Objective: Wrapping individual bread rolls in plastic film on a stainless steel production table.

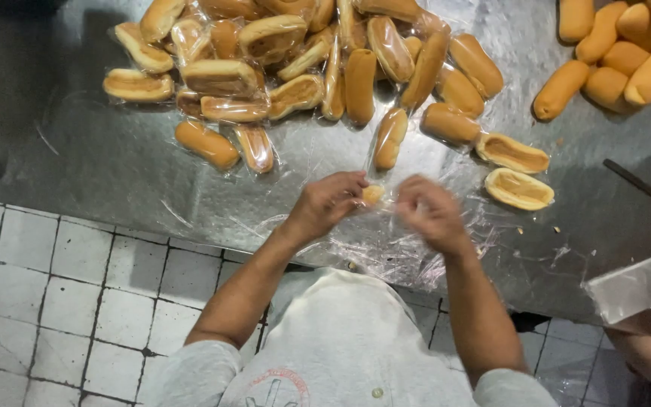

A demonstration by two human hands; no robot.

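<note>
Left hand [331,202] and right hand [429,211] close together near the front edge of the steel bench [77,151], both pinching a clear bag [386,197] with a small bun [372,195] inside, fingers curled tight. Heap of bagged buns [288,60] toward the back edge; two unwrapped buns [514,169] just right of the hands; bare buns [619,53] piled at the back right corner

Clear-bagged buns [265,68]; clear bags [637,286]
</note>
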